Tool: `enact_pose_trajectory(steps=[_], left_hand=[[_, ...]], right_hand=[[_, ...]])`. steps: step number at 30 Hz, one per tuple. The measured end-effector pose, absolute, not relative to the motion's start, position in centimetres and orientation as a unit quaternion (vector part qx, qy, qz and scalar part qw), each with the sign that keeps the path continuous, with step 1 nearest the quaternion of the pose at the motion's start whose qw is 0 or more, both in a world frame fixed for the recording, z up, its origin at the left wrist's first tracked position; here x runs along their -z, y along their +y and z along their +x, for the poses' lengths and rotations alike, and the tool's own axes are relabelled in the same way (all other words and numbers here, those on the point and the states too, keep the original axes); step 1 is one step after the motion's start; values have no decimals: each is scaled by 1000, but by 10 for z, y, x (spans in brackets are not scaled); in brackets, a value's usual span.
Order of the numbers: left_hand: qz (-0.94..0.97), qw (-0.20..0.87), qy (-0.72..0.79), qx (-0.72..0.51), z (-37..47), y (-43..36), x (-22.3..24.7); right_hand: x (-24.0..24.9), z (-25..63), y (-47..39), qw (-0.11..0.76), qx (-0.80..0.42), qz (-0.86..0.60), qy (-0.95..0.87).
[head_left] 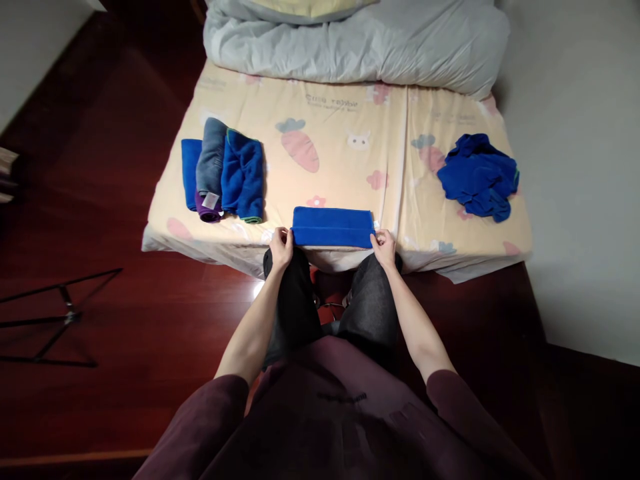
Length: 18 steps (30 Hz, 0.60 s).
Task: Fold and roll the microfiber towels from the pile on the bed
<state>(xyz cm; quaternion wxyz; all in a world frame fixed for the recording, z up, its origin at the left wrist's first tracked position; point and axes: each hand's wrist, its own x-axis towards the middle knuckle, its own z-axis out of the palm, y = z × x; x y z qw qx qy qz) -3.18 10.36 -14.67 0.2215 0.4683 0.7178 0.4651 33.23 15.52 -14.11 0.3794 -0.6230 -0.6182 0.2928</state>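
Note:
A blue cloth [332, 227], folded into a long flat strip, lies at the front edge of the bed. My left hand [281, 247] pinches its left end, and my right hand [383, 247] pinches its right end. A small white tag shows by the right end. On the left of the bed sit rolled or folded cloths: a blue one [191, 173], a grey one [212, 155] with a purple roll [209, 209] under it, and a blue one with green edging [243, 175]. A crumpled blue cloth [479, 175] lies on the right.
The bed [340, 160] has a cream sheet with carrot prints. A pale quilt [350, 50] is bunched along its far side. Black tripod legs [70, 317] stand on the dark red floor at the left. A pale wall [580, 167] rises at the right.

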Motion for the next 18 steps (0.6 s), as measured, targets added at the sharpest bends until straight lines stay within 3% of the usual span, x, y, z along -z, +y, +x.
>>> enact_pose_trajectory(steps=[18], left_hand=[[484,212,708,-468,-35,105,161]], right_hand=[[133,327,154,368,-288,-635,-615]])
